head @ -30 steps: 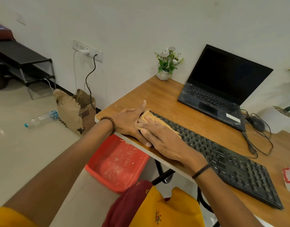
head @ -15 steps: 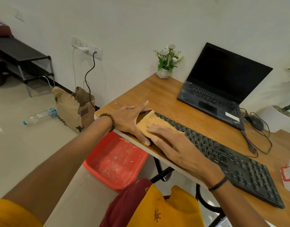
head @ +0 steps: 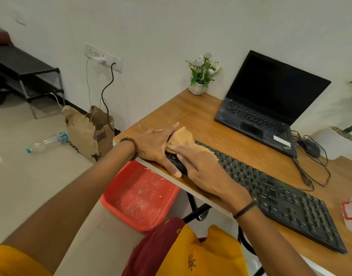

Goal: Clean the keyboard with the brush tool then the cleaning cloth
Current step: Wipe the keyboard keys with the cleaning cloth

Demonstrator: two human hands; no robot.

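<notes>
Since half a second ago the right hand (head: 209,172) has slid toward the left end of the keyboard (head: 280,198), bunching the cleaning cloth (head: 183,137) that lay flatter then. Its fingers are straight, pressing the cloth onto the keys without gripping it. The cloth is heaped on the leftmost keys against the left hand (head: 157,144), which lies spread and uncurled, bracing that end. The keyboard runs along the near edge of the wooden desk (head: 191,110); a laptop (head: 270,100) stands open behind, and a red tub (head: 139,198) sits on the floor below

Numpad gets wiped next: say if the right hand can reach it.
Probably yes: the right hand presses the cloth on the keyboard, and nothing lies between it and the numpad.
</notes>
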